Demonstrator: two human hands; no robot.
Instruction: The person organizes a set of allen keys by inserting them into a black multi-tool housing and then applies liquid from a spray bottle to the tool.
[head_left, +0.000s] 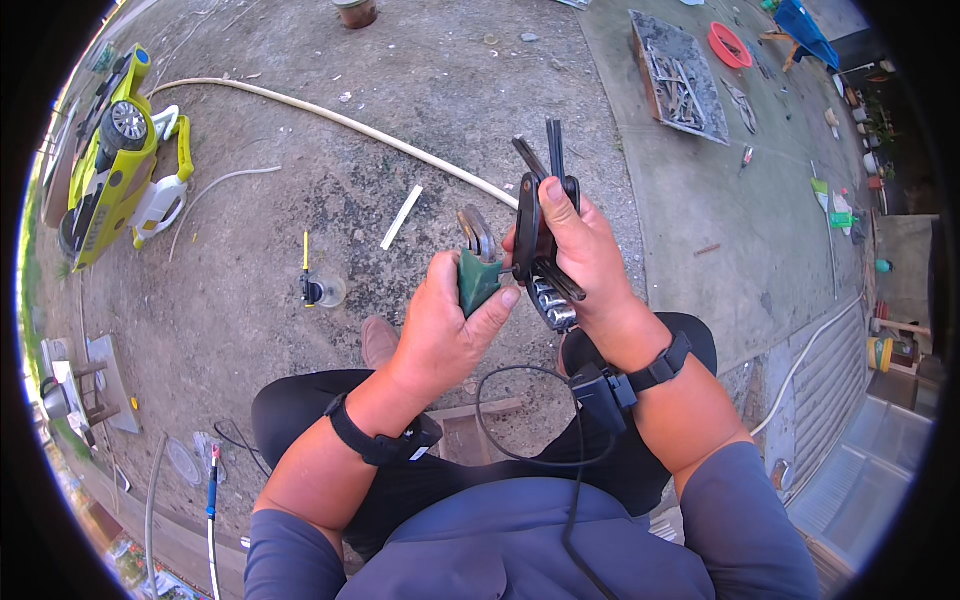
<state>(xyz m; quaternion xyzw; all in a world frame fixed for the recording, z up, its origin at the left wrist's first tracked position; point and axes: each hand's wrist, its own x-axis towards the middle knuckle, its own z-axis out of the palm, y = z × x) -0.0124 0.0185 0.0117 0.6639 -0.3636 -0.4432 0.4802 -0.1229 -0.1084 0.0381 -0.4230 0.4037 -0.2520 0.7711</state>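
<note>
My left hand (pixel 440 310) is closed around a padlock with a green body (pixel 479 282), its metal shackle (pixel 478 232) pointing away from me. My right hand (pixel 595 255) grips a black folding hex key set (pixel 527 225). Several of its dark keys (pixel 555 150) stick out at the far end, and silver sockets (pixel 554 300) show at the near end. A thin key reaches from the set toward the padlock's right side; whether its tip is inside the lock cannot be made out. Both things are held above my knees.
A pale hose (pixel 350 125) runs across the ground ahead. A spray bottle (pixel 325 292) and white strip (pixel 402 218) lie left of my hands. A yellow-green toy car (pixel 105 185) lies far left. Far right are a metal tool tray (pixel 700 110) and red basin (pixel 730 46). A cable (pixel 575 500) hangs across my lap.
</note>
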